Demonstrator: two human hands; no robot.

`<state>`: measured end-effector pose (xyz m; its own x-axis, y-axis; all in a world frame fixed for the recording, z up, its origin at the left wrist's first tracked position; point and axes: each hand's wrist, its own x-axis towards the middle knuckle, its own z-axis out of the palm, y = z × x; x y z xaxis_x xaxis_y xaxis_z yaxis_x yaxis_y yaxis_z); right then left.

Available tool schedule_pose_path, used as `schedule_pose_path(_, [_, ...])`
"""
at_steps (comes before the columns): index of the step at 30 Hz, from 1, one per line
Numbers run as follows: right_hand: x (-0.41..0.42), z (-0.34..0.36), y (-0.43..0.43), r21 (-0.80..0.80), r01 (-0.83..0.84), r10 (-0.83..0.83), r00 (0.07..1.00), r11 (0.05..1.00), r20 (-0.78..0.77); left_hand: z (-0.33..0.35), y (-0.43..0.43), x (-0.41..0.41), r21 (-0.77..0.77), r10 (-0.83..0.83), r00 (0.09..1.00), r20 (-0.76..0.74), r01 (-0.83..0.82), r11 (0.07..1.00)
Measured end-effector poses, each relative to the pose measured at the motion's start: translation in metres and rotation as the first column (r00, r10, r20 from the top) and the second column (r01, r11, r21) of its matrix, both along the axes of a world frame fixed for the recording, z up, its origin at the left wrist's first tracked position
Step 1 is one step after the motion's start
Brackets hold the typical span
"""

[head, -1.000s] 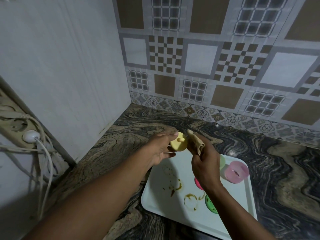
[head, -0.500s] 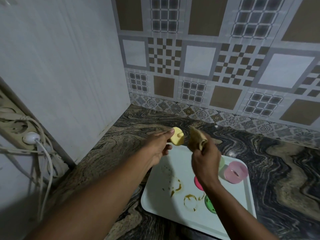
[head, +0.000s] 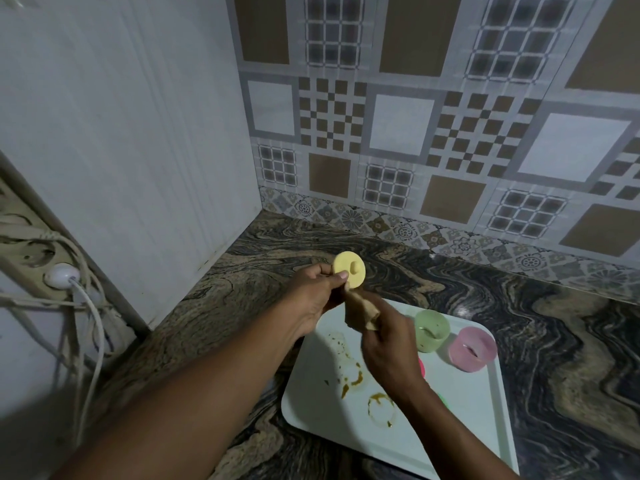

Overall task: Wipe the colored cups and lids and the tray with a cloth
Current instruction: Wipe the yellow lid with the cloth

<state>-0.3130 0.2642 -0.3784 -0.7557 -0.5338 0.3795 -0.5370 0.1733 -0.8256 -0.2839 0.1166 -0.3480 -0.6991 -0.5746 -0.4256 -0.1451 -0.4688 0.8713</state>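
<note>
Left hand and right hand bare; forearms uncovered to the frame edge.

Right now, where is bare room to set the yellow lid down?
Bare counter between the tray and the tiled wall, and right of the tray. The tray's near right corner is free. Crowded: green cup and pink cup at its far right.

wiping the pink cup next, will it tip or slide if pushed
Probably light: the pink cup looks like thin translucent plastic. Upright, short and wide, it seems unlikely to tip. On the smooth tray it would likely slide.
</note>
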Motion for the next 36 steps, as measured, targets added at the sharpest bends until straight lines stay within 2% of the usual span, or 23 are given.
schedule_pose_path(1, [-0.004, 0.001, 0.002, -0.065, 0.085, -0.080, 0.994, 0.994, 0.081, 0.000, -0.002, 0.002, -0.014, -0.015, 1.000, -0.001, 0.015, 1.000])
schedule_pose_path(3, [-0.018, 0.007, 0.001, -0.218, 0.275, -0.174, 0.903, 0.936, 0.392, -0.001, -0.004, 0.006, -0.032, -0.056, 0.998, -0.005, 0.056, 0.998])
schedule_pose_path(5, [-0.028, 0.016, 0.001, -0.280, 0.400, -0.126, 0.738, 0.873, 0.663, 0.001, -0.004, 0.010, 0.013, -0.111, 0.993, -0.037, 0.111, 0.994])
schedule_pose_path(7, [-0.034, 0.024, -0.001, -0.234, 0.372, -0.074, 0.652, 0.898, 0.754, -0.001, -0.002, 0.010, 0.021, -0.171, 0.984, -0.050, 0.172, 0.985])
schedule_pose_path(9, [-0.034, 0.029, -0.003, -0.228, 0.283, 0.021, 0.585, 0.932, 0.811, -0.003, 0.002, 0.010, -0.043, -0.183, 0.983, -0.009, 0.183, 0.982])
schedule_pose_path(11, [-0.035, 0.031, -0.005, -0.246, 0.262, 0.083, 0.509, 0.933, 0.857, -0.006, 0.002, 0.012, -0.221, -0.161, 0.983, 0.083, 0.176, 0.959])
schedule_pose_path(13, [-0.039, 0.033, -0.005, -0.248, 0.276, 0.105, 0.446, 0.929, 0.889, -0.009, -0.002, 0.016, -0.404, -0.170, 0.974, 0.148, 0.217, 0.889])
schedule_pose_path(17, [-0.048, 0.035, -0.005, -0.259, 0.217, 0.174, 0.347, 0.941, 0.922, -0.009, -0.009, 0.023, -0.564, -0.198, 0.973, 0.117, 0.229, 0.794])
schedule_pose_path(19, [-0.048, 0.033, -0.008, -0.231, 0.195, 0.153, 0.349, 0.953, 0.925, -0.006, -0.010, 0.024, -0.671, -0.206, 0.968, 0.141, 0.246, 0.699])
schedule_pose_path(23, [-0.048, 0.033, -0.013, -0.150, 0.148, 0.066, 0.462, 0.978, 0.884, 0.000, -0.013, 0.023, -0.874, -0.355, 0.920, 0.168, 0.305, 0.377])
schedule_pose_path(25, [-0.048, 0.036, -0.013, -0.118, 0.128, 0.041, 0.490, 0.985, 0.871, 0.005, -0.012, 0.023, -0.896, -0.382, 0.906, 0.181, 0.312, 0.316])
schedule_pose_path(28, [-0.053, 0.039, -0.013, -0.091, 0.128, 0.023, 0.451, 0.988, 0.892, 0.006, -0.009, 0.023, -0.906, -0.328, 0.934, 0.141, 0.255, 0.337])
schedule_pose_path(33, [-0.058, 0.036, -0.012, -0.181, 0.180, 0.148, 0.180, 0.967, 0.972, -0.004, 0.003, 0.020, -0.872, -0.250, 0.968, 0.033, 0.150, 0.466])
schedule_pose_path(34, [-0.059, 0.036, -0.010, -0.202, 0.223, 0.166, 0.169, 0.954, 0.971, -0.006, 0.001, 0.019, -0.845, -0.209, 0.978, 0.012, 0.122, 0.521])
schedule_pose_path(35, [-0.059, 0.036, -0.008, -0.199, 0.268, 0.145, 0.208, 0.943, 0.967, -0.006, -0.001, 0.019, -0.801, -0.167, 0.986, -0.006, 0.095, 0.591])
schedule_pose_path(36, [-0.059, 0.036, -0.006, -0.170, 0.303, 0.081, 0.284, 0.938, 0.955, -0.007, -0.003, 0.019, -0.743, -0.134, 0.991, -0.026, 0.070, 0.665])
